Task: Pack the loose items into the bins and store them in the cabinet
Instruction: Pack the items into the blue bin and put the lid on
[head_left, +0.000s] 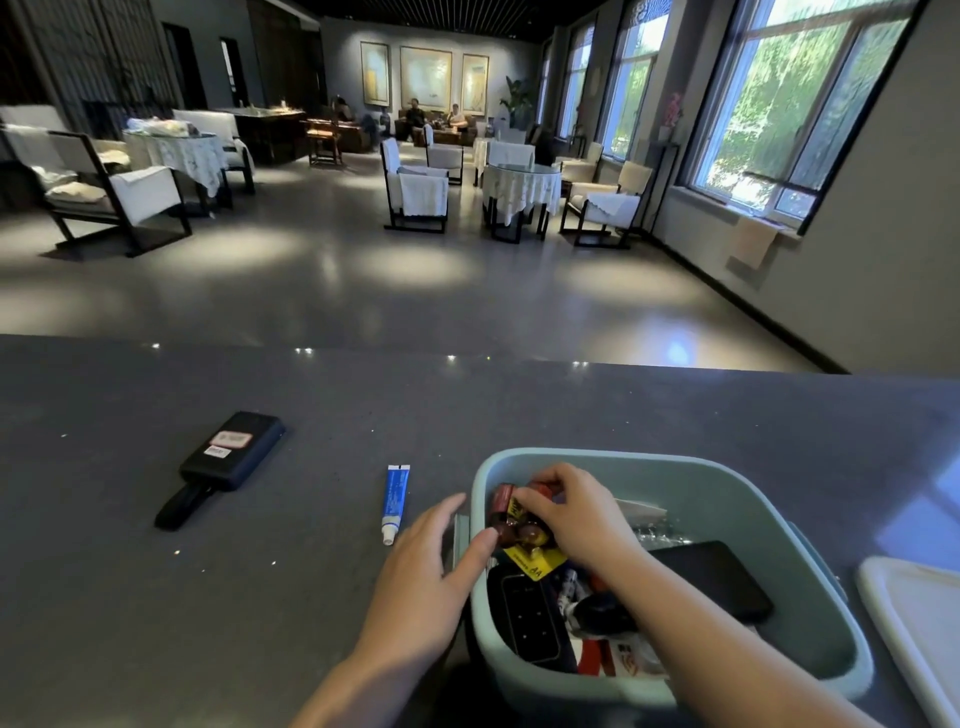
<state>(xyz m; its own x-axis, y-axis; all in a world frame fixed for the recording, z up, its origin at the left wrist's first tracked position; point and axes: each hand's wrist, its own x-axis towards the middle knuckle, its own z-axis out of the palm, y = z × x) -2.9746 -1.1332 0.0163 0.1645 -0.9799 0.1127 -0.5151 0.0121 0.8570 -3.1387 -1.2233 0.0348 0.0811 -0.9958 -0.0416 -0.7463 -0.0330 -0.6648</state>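
Note:
A light teal bin (737, 467) stands on the grey counter at the lower right. Inside it my right hand (576, 506) grips a pack of batteries (519, 525) with a yellow card, at the bin's left side. My left hand (431, 566) lies flat with straight fingers against the bin's left rim. Also in the bin are a black remote (530, 613), a black flat device (722, 577) and some packets. On the counter to the left lie a blue and white tube (396, 501) and a dark power bank (234, 449) with a strap.
A white lid or tray (919, 623) lies at the far right edge of the counter (156, 597). Beyond the counter's far edge is a lounge floor with chairs, covered tables and seated people far back. Windows line the right wall.

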